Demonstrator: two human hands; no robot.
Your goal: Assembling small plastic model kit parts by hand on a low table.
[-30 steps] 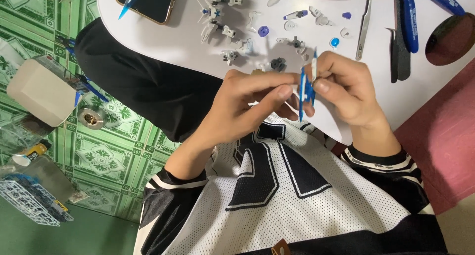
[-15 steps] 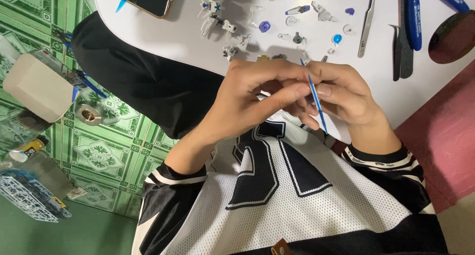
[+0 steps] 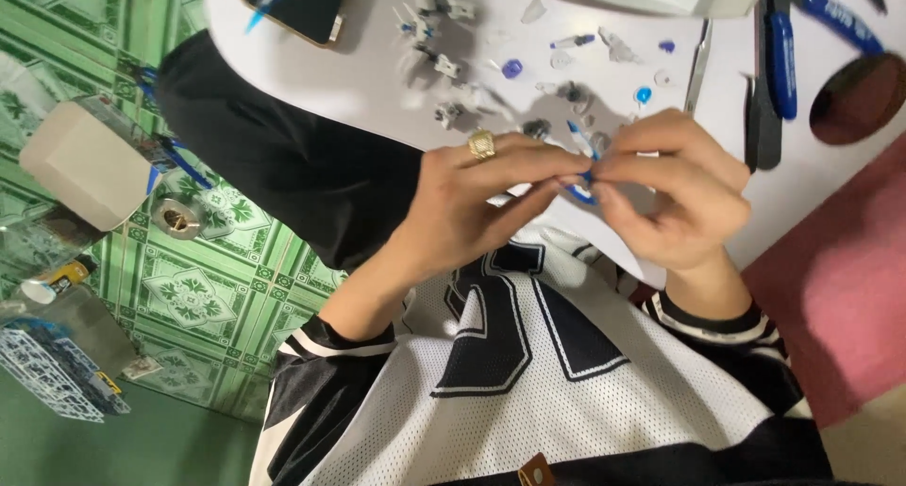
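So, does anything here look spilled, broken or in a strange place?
Nothing looks spilled or broken. Small grey and blue parts lie scattered loose on the white table, while both hands pinch a thin blue piece.

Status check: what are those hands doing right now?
Left hand and right hand together, pinching small blue part. Loose parts on white table beyond. Nothing blocking.

A home hobby corner is shown: a low white table (image 3: 359, 80) at twelve o'clock is strewn with small model-kit parts (image 3: 444, 66) and blue-handled nippers (image 3: 779, 52), and a green patterned tile floor (image 3: 198, 288) is seen at nine o'clock.
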